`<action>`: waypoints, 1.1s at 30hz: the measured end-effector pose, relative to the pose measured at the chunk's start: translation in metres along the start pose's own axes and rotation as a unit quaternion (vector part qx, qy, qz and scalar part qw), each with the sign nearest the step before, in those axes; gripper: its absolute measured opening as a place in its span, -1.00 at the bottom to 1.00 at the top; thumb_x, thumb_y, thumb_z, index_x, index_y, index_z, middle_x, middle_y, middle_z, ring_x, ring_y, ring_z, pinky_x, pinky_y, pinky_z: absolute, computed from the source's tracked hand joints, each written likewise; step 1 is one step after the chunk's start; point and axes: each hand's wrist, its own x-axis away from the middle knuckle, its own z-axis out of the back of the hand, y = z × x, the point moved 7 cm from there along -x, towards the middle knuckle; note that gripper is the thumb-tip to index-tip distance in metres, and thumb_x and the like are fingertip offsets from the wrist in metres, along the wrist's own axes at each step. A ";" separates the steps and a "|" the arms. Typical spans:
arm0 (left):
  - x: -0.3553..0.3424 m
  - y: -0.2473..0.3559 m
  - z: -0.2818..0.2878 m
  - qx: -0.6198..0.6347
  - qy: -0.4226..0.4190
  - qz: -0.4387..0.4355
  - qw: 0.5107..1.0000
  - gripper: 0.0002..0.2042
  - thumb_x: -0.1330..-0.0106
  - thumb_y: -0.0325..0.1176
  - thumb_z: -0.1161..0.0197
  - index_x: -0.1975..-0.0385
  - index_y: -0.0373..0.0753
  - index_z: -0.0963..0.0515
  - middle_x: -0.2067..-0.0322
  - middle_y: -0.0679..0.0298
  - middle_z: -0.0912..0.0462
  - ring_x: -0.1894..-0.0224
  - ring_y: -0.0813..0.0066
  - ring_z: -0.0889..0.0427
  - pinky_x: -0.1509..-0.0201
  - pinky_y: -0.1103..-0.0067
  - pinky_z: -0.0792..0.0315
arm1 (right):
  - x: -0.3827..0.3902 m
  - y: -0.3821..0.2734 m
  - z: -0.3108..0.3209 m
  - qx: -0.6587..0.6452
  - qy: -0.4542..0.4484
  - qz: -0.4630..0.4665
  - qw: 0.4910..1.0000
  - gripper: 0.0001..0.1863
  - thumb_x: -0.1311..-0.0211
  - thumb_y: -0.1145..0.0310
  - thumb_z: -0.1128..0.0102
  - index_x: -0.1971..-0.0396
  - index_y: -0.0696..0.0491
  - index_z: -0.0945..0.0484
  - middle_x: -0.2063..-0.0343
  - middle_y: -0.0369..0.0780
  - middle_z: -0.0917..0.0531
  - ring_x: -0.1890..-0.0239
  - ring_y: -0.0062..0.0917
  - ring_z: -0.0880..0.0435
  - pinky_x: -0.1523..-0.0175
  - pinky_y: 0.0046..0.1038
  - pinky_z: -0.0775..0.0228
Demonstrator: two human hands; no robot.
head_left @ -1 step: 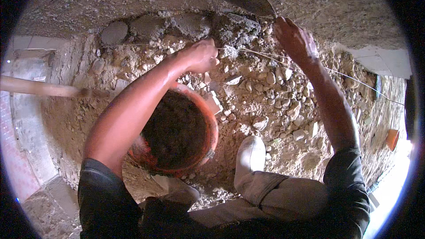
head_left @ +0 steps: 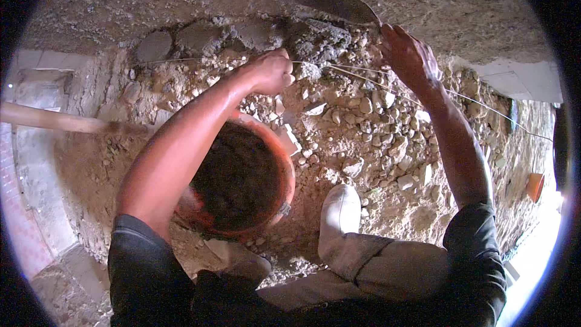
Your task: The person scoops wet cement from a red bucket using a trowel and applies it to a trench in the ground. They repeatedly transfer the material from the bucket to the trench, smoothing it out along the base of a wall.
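Stones [head_left: 398, 148] are scattered over the ground [head_left: 399, 219]. Its left edge is crossed by a wooden pole [head_left: 66, 121]; beyond that edge, reddish paving [head_left: 25, 224] is seen. An orange object [head_left: 535, 187] is located near the right edge.

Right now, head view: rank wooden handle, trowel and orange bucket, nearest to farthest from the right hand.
1. Trowel: at the right hand, its blade pointing left.
2. Orange bucket: lower left of that hand, below the left forearm.
3. Wooden handle: farthest, at the picture's left edge.
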 end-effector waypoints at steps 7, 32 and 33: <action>-0.001 -0.029 0.027 -0.121 0.048 0.076 0.989 -0.67 -0.22 -0.27 -0.04 0.16 -0.40 -0.47 -0.04 -0.08 -0.39 -0.16 0.03 -0.31 -0.24 0.35 -0.20 | 0.047 0.015 0.067 -0.146 -0.121 -0.141 0.972 -0.60 -0.18 0.14 -0.12 0.07 0.07 -0.43 0.13 -0.06 -0.56 0.13 -0.15 -0.59 0.08 -0.28 -0.45; 0.318 0.015 0.022 0.333 0.167 0.449 0.812 -0.55 -0.36 -0.14 0.03 -0.14 -0.28 -0.34 -0.09 -0.05 -0.40 -0.18 0.10 -0.33 -0.22 0.38 -0.20 | 0.104 -0.294 0.085 0.192 0.016 0.276 0.941 -0.82 0.17 0.38 -0.23 0.49 0.08 -0.67 0.54 -0.23 -0.64 0.44 -0.48 -0.58 0.45 -0.43 -0.34; 0.318 0.019 0.018 0.342 0.173 0.443 0.810 -0.55 -0.36 -0.13 0.03 -0.14 -0.28 -0.34 -0.09 -0.05 -0.40 -0.18 0.10 -0.32 -0.22 0.38 -0.21 | 0.111 -0.292 0.048 0.200 -0.070 0.276 0.938 -0.85 0.20 0.39 -0.24 0.54 0.07 -0.67 0.54 -0.24 -0.64 0.45 -0.48 -0.59 0.45 -0.42 -0.35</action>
